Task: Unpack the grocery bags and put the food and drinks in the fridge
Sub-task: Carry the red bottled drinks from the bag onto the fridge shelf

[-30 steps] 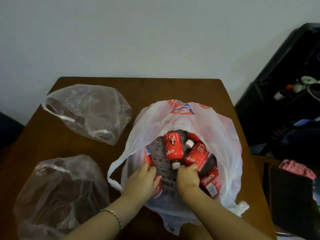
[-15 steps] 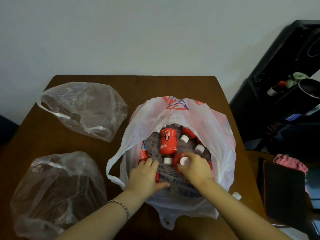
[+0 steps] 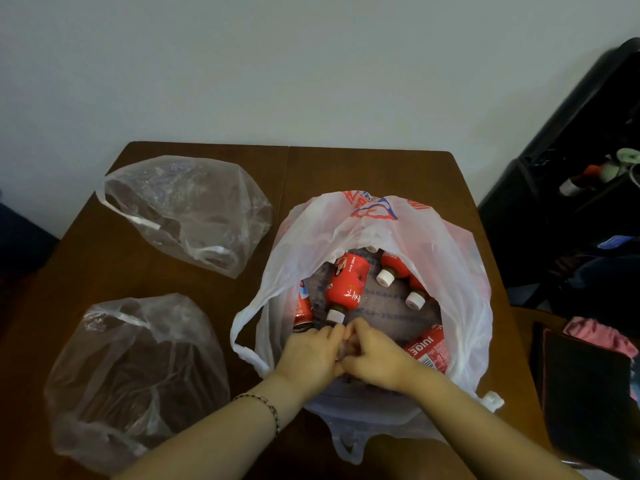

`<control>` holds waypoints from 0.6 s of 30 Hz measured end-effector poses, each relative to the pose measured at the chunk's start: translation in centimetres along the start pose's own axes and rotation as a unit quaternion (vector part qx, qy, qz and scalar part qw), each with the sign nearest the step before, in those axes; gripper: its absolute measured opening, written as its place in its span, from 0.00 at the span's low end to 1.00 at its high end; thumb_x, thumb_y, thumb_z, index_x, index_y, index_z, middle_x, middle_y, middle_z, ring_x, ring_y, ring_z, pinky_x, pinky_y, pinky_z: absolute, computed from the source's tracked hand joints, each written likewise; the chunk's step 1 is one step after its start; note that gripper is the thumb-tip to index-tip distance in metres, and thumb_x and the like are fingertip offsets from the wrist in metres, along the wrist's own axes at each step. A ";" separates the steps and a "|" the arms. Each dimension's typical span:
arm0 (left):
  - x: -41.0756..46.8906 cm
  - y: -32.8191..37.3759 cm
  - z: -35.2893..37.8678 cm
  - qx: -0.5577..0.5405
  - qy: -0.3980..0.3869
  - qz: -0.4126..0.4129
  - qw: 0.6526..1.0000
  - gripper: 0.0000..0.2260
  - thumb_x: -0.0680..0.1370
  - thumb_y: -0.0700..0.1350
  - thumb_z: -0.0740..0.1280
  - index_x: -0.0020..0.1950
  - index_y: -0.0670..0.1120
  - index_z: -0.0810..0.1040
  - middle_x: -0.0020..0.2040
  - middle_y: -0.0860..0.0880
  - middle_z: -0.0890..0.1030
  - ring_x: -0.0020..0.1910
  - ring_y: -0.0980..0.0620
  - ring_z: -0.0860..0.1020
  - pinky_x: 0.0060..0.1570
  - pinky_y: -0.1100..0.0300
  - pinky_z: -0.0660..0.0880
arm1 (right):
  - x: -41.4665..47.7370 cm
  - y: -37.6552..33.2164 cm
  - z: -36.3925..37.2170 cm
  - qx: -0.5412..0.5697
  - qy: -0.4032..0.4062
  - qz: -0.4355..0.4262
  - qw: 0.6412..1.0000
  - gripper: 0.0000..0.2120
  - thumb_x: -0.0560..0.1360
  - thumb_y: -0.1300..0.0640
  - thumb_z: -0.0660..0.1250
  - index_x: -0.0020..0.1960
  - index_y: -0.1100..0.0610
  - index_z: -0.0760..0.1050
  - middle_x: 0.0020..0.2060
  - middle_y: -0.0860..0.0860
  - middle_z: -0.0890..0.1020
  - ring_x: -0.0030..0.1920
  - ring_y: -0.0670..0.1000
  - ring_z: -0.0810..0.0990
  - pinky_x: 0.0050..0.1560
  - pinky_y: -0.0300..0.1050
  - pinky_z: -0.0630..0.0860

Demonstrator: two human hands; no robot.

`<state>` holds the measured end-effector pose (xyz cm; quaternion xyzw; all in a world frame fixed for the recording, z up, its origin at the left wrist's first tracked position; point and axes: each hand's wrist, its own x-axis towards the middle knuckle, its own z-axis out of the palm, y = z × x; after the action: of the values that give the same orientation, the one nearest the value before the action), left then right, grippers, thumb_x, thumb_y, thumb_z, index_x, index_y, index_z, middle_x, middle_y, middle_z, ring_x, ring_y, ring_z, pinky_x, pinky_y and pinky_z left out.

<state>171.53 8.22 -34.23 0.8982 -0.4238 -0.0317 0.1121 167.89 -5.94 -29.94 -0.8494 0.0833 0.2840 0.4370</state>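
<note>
A white grocery bag (image 3: 450,244) with a red and blue logo stands open on the brown table (image 3: 363,171). Inside lie several red drink bottles with white caps: one large in the middle (image 3: 346,285), one marked JUICE (image 3: 427,348) at the right, one at the left wall (image 3: 303,308). They rest on a grey printed inner wrap (image 3: 388,306). My left hand (image 3: 311,355) and my right hand (image 3: 377,358) meet at the bag's near side. Their curled fingers pinch the wrap between them. The fridge is not in view.
Two clear plastic bags lie on the table's left half, one at the back (image 3: 187,213) and one at the front (image 3: 135,375). A black shelf unit (image 3: 554,202) with small items stands at the right. A pink cloth (image 3: 602,336) lies on a dark object beside the table.
My right hand let go of the bottle it was touching and moved left. My left hand shifted right, so both hands now meet and pinch the wrap. The bottles rolled slightly.
</note>
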 end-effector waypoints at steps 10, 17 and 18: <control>0.4 0.9 -2.7 0.026 -0.167 -0.012 0.986 0.26 0.78 0.61 0.59 0.66 0.44 0.69 0.62 0.44 0.76 0.58 0.45 0.77 0.54 0.53 0.72 | 3.7 1.7 -2.9 -0.312 0.096 -0.142 0.935 0.15 0.74 0.61 0.66 0.59 0.52 0.75 0.58 0.52 0.74 0.56 0.56 0.75 0.53 0.48 0.74; -0.2 -0.2 -4.3 0.044 -0.165 -0.051 0.984 0.27 0.78 0.63 0.56 0.69 0.45 0.65 0.63 0.45 0.76 0.61 0.47 0.76 0.58 0.55 0.72 | 9.5 0.4 -1.5 -0.728 -0.059 -0.190 0.656 0.22 0.76 0.52 0.66 0.68 0.52 0.71 0.71 0.54 0.67 0.71 0.61 0.63 0.71 0.56 0.61; -0.4 -0.6 -4.7 0.036 -0.160 -0.066 0.984 0.27 0.78 0.63 0.56 0.69 0.46 0.65 0.63 0.46 0.76 0.60 0.47 0.76 0.58 0.56 0.73 | 9.8 0.4 -1.5 -0.734 -0.062 -0.202 0.646 0.20 0.78 0.54 0.62 0.69 0.55 0.69 0.72 0.56 0.64 0.72 0.61 0.60 0.71 0.56 0.59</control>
<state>172.47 9.68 -29.81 0.9109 -0.3772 -0.1672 0.0080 176.41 -6.33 -34.94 -0.8683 -0.3530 0.2094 -0.2785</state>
